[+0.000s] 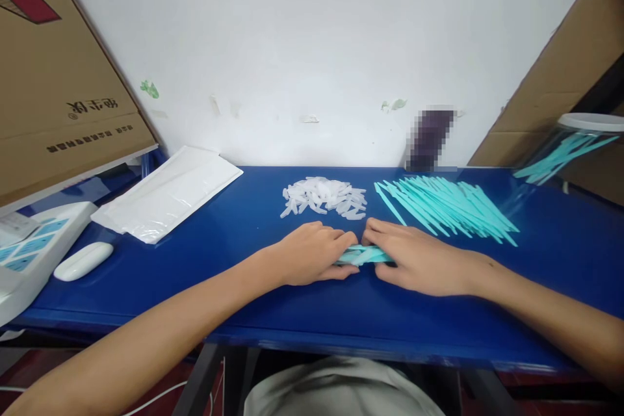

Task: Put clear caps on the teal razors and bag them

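My left arm reaches in from the lower left corner, slanting up to the middle of the frame, and my left hand (316, 253) lies palm inward with its knuckles uppermost. My right arm comes from the right edge, lower down, and slopes up to meet it; my right hand (424, 259) mirrors the left, fingers curled over and thumb below. Both hands grip one small bundle (364, 255) of teal strips with paler streaks, each pinching an end between fingers and thumb. It sits just right of centre, above the blue table (292, 315); my fingers hide its ends, and I cannot tell whether it touches the tabletop.

Just beyond my left fingers, at mid-frame, is a heap of white pieces (324, 195). Beyond my right hand, right of centre, teal sticks (448, 205) lie in a slanting pile, close to my knuckles. A clear jar (575, 146) with more sticks leans at the right edge, near a carton (546, 88). A blurred dark object (429, 140) stands against the wall (292, 32).

Over on the left, well apart from my hands, are a white envelope (166, 195), a mouse (84, 261) and a white box (58, 234).
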